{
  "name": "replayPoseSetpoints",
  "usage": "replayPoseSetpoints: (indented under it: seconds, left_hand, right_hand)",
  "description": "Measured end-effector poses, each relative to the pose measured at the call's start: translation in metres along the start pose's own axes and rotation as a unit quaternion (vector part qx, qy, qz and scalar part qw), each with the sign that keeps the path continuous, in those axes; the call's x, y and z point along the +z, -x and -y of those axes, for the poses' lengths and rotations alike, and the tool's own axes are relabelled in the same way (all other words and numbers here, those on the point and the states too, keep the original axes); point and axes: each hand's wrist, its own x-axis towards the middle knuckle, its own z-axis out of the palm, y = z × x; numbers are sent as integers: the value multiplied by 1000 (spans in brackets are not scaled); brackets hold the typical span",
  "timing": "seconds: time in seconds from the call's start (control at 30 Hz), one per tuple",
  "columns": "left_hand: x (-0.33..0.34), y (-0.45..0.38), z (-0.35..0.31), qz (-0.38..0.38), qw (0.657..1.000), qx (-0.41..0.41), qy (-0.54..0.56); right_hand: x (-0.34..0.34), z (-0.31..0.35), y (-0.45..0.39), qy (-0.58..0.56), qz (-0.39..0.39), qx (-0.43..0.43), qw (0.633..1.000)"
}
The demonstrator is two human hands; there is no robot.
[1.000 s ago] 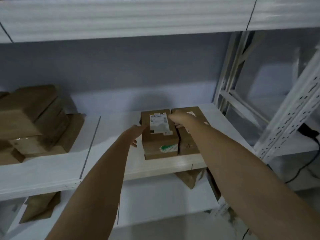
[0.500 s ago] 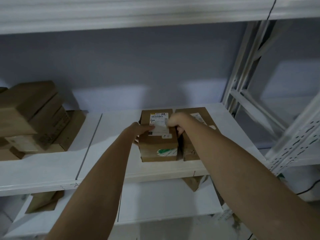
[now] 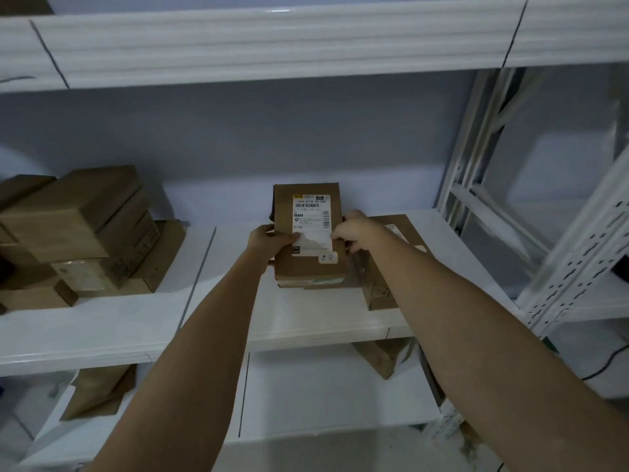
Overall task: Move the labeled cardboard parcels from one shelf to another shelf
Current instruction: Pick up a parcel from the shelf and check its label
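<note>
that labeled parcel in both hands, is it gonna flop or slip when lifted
The labeled parcel probably stays stiff: its edges look straight while tilted up. Likely light, since the left hand and right hand pinch only its sides. Matte cardboard should grip well.

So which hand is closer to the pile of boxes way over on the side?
Left. The left hand holds the labeled parcel on the side facing the stacked boxes; the right hand holds the parcel's far side.

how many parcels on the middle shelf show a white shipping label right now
2: the held parcel, gripped by the left hand and right hand, and the parcel beside it. Other labels may be hidden.
</note>
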Motion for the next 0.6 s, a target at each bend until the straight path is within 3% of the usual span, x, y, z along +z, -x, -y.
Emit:
replayPoseSetpoints:
  seconds: [0.4,0.6]
  left_hand:
    - [-62,68,25,13,999,41,-1]
    - [-138,112,54,-41,997,57,43]
  right_hand:
    - [45,14,103,-11,-9,-42,999]
    - [112,44,152,-2,1,-92,996]
